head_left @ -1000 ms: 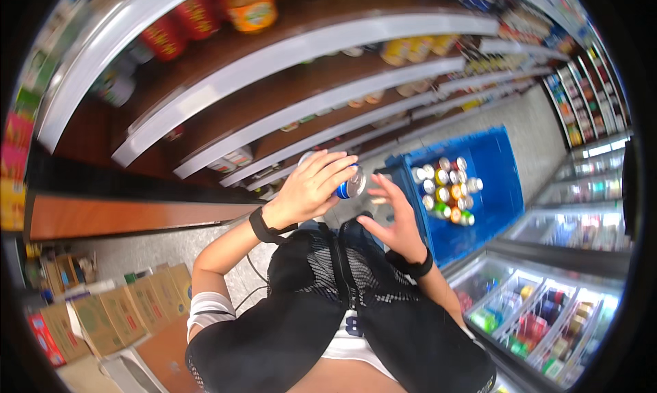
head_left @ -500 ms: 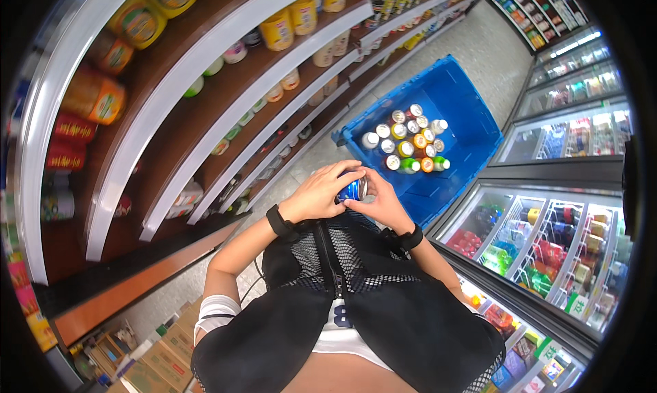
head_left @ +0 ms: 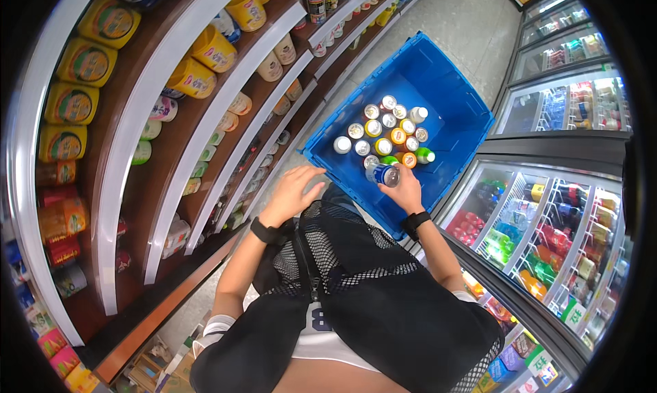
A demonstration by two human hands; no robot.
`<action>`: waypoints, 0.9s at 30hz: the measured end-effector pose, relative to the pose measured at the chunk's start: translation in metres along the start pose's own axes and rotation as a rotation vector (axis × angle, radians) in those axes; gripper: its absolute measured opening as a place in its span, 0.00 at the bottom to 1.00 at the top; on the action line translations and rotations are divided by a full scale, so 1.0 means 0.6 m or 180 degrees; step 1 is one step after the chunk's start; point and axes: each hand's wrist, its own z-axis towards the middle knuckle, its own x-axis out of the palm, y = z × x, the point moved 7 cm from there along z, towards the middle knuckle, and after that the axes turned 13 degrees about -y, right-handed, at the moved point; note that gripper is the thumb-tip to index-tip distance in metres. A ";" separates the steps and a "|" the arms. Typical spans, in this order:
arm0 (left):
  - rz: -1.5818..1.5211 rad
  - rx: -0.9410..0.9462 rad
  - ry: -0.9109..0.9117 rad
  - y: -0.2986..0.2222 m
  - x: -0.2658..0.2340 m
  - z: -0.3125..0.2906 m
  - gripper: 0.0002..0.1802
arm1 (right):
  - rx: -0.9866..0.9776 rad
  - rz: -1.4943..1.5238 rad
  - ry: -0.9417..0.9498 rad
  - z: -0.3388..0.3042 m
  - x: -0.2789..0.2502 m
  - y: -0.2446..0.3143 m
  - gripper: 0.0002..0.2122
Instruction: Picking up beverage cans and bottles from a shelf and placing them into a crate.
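My right hand (head_left: 406,189) grips a blue drink can (head_left: 383,174), tilted on its side above the near part of a large blue plastic bin (head_left: 448,92). Inside the bin, a group of drink cans (head_left: 388,120) and bottles stands upright, tops facing me. A green-capped bottle (head_left: 425,155) is at the group's right side, and a white-capped bottle (head_left: 342,145) at its left. My left hand (head_left: 294,193) holds nothing; its fingers are apart, with the fingertips by the bin's near left rim. Black bands circle both wrists.
Shelves (head_left: 185,126) with yellow tubs, jars and cans curve along my left. Glass-fronted drink coolers (head_left: 540,232) line the right, close to the bin's right side. Grey tiled floor (head_left: 472,23) runs beyond the bin. Cardboard boxes (head_left: 179,365) lie low at the lower left.
My left hand has let go of the can and moved left. The right hand has carried the can rightward over the bin. The bin now appears closer and further left.
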 end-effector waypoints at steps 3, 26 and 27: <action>0.0164 -0.0186 -0.0029 0.028 -0.017 -0.028 0.14 | 0.0054 -0.0346 0.0423 -0.008 0.043 -0.049 0.34; 0.0900 -0.1554 -0.0574 0.025 -0.102 -0.183 0.13 | -0.1852 -0.1633 0.1287 -0.085 0.274 -0.117 0.17; 0.0925 -0.1555 -0.0550 0.028 -0.101 -0.186 0.13 | -0.1815 -0.1654 0.1130 -0.083 0.272 -0.117 0.15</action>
